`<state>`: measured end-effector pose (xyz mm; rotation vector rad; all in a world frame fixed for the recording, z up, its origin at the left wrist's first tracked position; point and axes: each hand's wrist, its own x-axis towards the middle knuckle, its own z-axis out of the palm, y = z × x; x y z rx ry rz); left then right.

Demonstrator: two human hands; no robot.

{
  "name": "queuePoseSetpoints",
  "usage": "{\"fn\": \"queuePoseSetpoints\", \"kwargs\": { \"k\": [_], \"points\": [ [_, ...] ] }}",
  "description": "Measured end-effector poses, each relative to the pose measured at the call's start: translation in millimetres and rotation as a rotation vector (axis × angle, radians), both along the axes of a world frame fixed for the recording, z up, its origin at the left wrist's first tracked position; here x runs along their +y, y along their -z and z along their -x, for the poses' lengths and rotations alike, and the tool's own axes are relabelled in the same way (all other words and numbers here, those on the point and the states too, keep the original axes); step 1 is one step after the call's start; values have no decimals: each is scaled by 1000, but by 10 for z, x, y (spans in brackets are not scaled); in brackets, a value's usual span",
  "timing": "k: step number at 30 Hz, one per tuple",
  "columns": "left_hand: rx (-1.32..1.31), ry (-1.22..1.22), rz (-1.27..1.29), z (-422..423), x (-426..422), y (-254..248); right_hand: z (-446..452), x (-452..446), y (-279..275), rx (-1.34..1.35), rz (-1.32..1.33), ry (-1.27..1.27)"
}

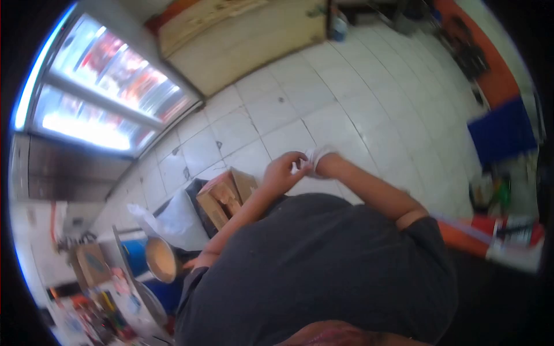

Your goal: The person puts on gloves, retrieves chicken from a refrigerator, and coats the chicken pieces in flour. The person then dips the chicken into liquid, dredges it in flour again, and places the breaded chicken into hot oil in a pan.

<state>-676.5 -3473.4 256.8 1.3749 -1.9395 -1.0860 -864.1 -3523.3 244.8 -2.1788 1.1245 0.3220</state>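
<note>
1. Fingers curled, the left hand (pixel 285 170) appears to pinch white material (pixel 313 154) around the right hand (pixel 317 164), whose openness cannot be told.
2. A light, even pull probably suits such thin-looking material best.
3. Tiled floor (pixel 334 124) lies beyond, below both hands.

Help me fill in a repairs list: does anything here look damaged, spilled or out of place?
Yes, the tiled floor: near the lit fridge, a few dark patches stand out against its pale surface. They could be chips or dirt; the picture is too blurred to tell. I see no clear spill.
</note>
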Motion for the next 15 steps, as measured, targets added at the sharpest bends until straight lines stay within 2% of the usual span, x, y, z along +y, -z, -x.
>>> {"fn": "queuePoseSetpoints", "kwargs": {
  "k": [1,3,4,5,6,7,8,9,10,13,15],
  "points": [
    [-59,-18,106,-20,-273,-61,-146,-290,698,14,180,-101],
    [-104,-122,-56,-155,-738,2,-519,-752,550,197,47,-127],
    [-122,-116,-43,-293,-1030,99,-610,-1086,954,204,72,-146],
    [-146,-105,-32,-472,-1341,228,-766,-1312,844,269,174,-134],
    [-188,-113,1,-640,-1590,335,-888,-1513,641,218,163,-131],
    [-233,-115,16,-804,-1805,432,-990,-1776,809,149,232,-216],
    [-234,-154,23,-962,-2048,529,-1148,-2008,872,203,200,-230],
    [-192,-112,-118,-1097,-2307,615,-1288,-2177,936,203,214,-264],
    [-143,-63,-248,-1227,-2529,583,-1400,-2329,956,203,211,-287],
    [-196,-20,-210,-1527,-3176,548,-1740,-3013,817,243,178,-281],
    [-143,-51,-227,-1698,-3646,583,-2043,-3390,742,273,133,-276]
  ]
}}
